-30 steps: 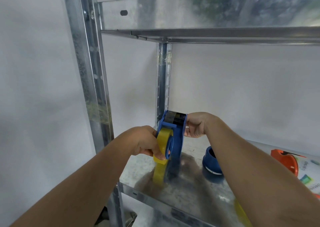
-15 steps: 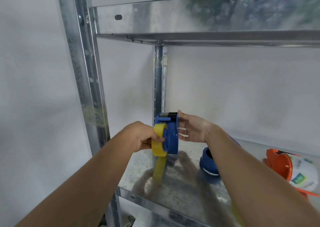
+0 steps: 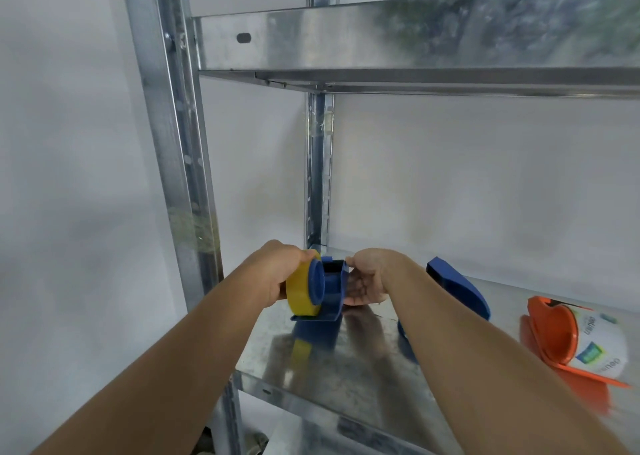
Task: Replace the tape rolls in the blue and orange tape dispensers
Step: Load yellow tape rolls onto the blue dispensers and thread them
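Now the blue dispenser is sitting low, just above the shelf, with the yellow roll on its blue hub, facing the camera. The left hand is curling its fingers over the roll's top and far-left side, gripping it. The right hand is cupping the dispenser's right side, fingers curled on its top edge and palm partly turned up. Compared with 0.5 s ago, the dispenser is coming down from upright toward the shelf and turning so the roll shows side-on; the right hand, then spread flat beside it, is now clasping it. I judge the roll is being seated on the hub, so the blue half of the job looks nearly done. To the right, the blue cover is lying loose, and the orange dispenser with its white roll is resting further right, untouched.
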